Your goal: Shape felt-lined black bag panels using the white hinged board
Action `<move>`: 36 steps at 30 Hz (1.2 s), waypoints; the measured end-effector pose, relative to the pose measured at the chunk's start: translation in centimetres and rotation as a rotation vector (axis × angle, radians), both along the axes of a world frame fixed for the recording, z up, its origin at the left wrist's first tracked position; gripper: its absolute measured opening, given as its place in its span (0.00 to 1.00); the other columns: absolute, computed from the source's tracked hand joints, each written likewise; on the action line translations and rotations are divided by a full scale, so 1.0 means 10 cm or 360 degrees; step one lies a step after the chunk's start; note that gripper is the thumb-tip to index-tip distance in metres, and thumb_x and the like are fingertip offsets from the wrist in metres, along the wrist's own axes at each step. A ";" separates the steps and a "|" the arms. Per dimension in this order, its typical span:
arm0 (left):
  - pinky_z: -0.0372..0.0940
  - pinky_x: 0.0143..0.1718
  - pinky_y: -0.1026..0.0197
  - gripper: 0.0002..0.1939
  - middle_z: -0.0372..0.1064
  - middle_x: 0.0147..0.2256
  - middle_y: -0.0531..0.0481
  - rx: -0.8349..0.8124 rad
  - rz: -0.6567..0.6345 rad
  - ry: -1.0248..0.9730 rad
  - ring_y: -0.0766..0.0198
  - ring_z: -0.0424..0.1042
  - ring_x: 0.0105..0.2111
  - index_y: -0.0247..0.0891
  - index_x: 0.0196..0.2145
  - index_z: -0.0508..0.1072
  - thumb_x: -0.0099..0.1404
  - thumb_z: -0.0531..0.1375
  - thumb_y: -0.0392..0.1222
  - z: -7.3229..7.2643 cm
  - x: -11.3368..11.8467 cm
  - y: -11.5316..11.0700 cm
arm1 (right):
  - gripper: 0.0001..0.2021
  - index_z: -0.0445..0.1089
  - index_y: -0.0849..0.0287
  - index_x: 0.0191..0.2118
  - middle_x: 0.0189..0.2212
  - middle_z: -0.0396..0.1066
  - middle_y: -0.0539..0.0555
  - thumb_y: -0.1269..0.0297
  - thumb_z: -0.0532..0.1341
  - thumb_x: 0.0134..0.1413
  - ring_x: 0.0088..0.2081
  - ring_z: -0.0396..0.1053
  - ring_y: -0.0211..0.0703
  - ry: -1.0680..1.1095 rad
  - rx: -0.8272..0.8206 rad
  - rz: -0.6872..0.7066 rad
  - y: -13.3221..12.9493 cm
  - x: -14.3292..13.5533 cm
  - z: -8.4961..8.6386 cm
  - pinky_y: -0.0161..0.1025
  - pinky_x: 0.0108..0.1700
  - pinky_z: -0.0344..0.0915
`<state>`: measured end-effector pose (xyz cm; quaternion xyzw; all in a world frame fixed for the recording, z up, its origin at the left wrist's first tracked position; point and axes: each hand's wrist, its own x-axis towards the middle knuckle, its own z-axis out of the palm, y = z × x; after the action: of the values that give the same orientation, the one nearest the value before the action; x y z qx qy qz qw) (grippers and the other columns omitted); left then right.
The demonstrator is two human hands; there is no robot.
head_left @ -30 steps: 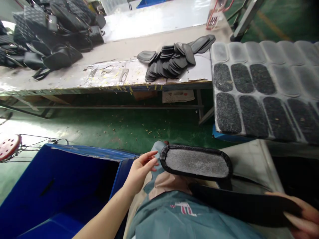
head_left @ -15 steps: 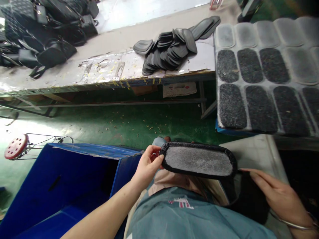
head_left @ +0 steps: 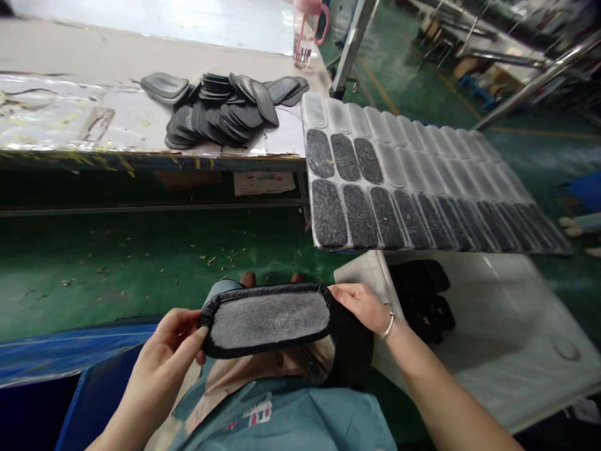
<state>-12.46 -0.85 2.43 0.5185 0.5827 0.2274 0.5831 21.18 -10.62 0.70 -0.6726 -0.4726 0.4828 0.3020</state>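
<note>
Between my two hands is a black-rimmed oblong panel (head_left: 270,321) with a grey, fuzzy-looking face turned up toward me. My left hand (head_left: 171,344) pinches its left end between thumb and fingers. At the other end, my right hand (head_left: 360,305) grips the black rim, its fingertips partly hidden behind it. A wide black band (head_left: 354,351) hangs below the right hand and seems joined to the panel. The panel is held nearly level above my lap, over a teal apron (head_left: 291,419).
A board of oblong pads (head_left: 345,156), some dark and some pale, lies at right. Below it, black pieces (head_left: 422,294) rest on a white surface (head_left: 507,313). Thin black pieces (head_left: 220,116) are heaped on the workbench (head_left: 117,119), near a pink-lidged bottle (head_left: 305,37). A blue bin (head_left: 107,382) stands at lower left.
My view has swung right. My right hand has moved from the loose black material onto the panel's right end. The left hand keeps its pinch on the left end.
</note>
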 end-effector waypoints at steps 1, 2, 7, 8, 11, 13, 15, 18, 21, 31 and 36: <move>0.61 0.24 0.65 0.19 0.66 0.29 0.56 -0.0003 0.0013 0.0000 0.68 0.64 0.22 0.40 0.38 0.67 0.55 0.64 0.53 0.00 -0.01 -0.01 | 0.21 0.77 0.60 0.41 0.37 0.77 0.52 0.49 0.55 0.59 0.44 0.72 0.52 0.0003 -0.0043 0.0059 0.04 0.03 0.01 0.40 0.46 0.67; 0.61 0.24 0.65 0.19 0.66 0.29 0.56 -0.0010 0.0024 -0.0006 0.68 0.64 0.22 0.40 0.38 0.67 0.55 0.64 0.53 -0.01 -0.01 -0.01 | 0.21 0.78 0.60 0.40 0.36 0.78 0.52 0.49 0.57 0.57 0.43 0.73 0.51 -0.0012 -0.0068 0.0094 0.09 0.05 0.02 0.40 0.45 0.67; 0.59 0.23 0.65 0.20 0.64 0.26 0.57 -0.0044 0.0016 -0.0046 0.69 0.61 0.20 0.40 0.40 0.67 0.55 0.64 0.54 -0.03 -0.02 -0.01 | 0.17 0.78 0.60 0.36 0.29 0.75 0.51 0.51 0.60 0.54 0.32 0.70 0.42 -0.0134 -0.0180 0.0257 0.29 0.10 0.17 0.36 0.35 0.63; 0.59 0.23 0.65 0.20 0.64 0.26 0.57 -0.0048 0.0011 -0.0047 0.69 0.61 0.20 0.40 0.40 0.67 0.55 0.64 0.54 -0.02 -0.02 -0.01 | 0.16 0.77 0.60 0.31 0.25 0.73 0.50 0.52 0.59 0.54 0.29 0.67 0.40 -0.0185 -0.0202 0.0313 0.32 0.09 0.22 0.35 0.32 0.60; 0.59 0.23 0.65 0.20 0.64 0.26 0.57 -0.0054 0.0005 -0.0058 0.68 0.61 0.20 0.40 0.39 0.67 0.55 0.64 0.55 -0.01 -0.02 -0.02 | 0.20 0.66 0.60 0.18 0.17 0.59 0.47 0.54 0.56 0.57 0.23 0.57 0.35 -0.0415 -0.0139 0.0491 0.37 0.01 0.36 0.35 0.27 0.50; 0.59 0.23 0.65 0.20 0.65 0.26 0.57 -0.0049 0.0008 -0.0064 0.68 0.61 0.20 0.40 0.39 0.67 0.55 0.63 0.55 -0.01 -0.02 -0.04 | 0.21 0.59 0.60 0.16 0.16 0.54 0.47 0.56 0.56 0.57 0.24 0.53 0.35 -0.0551 -0.0080 0.0518 0.37 -0.04 0.41 0.37 0.28 0.47; 0.59 0.23 0.65 0.20 0.64 0.25 0.57 -0.0037 0.0010 -0.0075 0.68 0.61 0.20 0.40 0.39 0.67 0.56 0.63 0.55 -0.01 -0.01 -0.04 | 0.21 0.57 0.60 0.16 0.17 0.52 0.48 0.56 0.56 0.56 0.25 0.52 0.35 -0.0589 -0.0119 0.0486 0.37 -0.06 0.43 0.37 0.29 0.46; 0.59 0.23 0.65 0.20 0.61 0.22 0.58 -0.0037 -0.0012 -0.0108 0.68 0.61 0.19 0.39 0.39 0.66 0.56 0.62 0.55 -0.01 0.00 -0.02 | 0.23 0.56 0.59 0.16 0.17 0.49 0.46 0.50 0.56 0.55 0.23 0.48 0.34 -0.0468 -0.0330 0.0502 0.39 0.00 0.41 0.36 0.27 0.44; 0.58 0.23 0.64 0.21 0.58 0.19 0.60 -0.0056 -0.0032 -0.0155 0.67 0.61 0.19 0.38 0.38 0.66 0.55 0.63 0.55 0.02 0.03 0.01 | 0.26 0.59 0.60 0.18 0.16 0.49 0.45 0.42 0.54 0.53 0.21 0.47 0.32 -0.0338 -0.0531 0.0534 0.46 0.08 0.38 0.34 0.24 0.44; 0.59 0.21 0.65 0.21 0.58 0.20 0.59 -0.0085 0.0046 -0.0273 0.67 0.60 0.19 0.38 0.38 0.66 0.53 0.63 0.55 0.00 0.04 0.00 | 0.23 0.58 0.60 0.15 0.15 0.49 0.43 0.46 0.62 0.42 0.20 0.46 0.30 -0.0213 -0.0755 0.0493 0.66 0.06 0.46 0.33 0.23 0.45; 0.60 0.22 0.65 0.20 0.59 0.20 0.59 -0.0090 0.0039 -0.0278 0.67 0.62 0.19 0.39 0.38 0.67 0.54 0.64 0.54 -0.03 0.01 -0.01 | 0.19 0.57 0.60 0.14 0.13 0.46 0.42 0.52 0.62 0.39 0.19 0.45 0.29 -0.0244 -0.0792 0.0411 0.69 -0.02 0.50 0.33 0.22 0.43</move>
<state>-12.40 -0.94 2.16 0.4729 0.5420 0.2623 0.6432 20.96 -3.77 5.74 -0.6947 -0.4429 0.5661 0.0271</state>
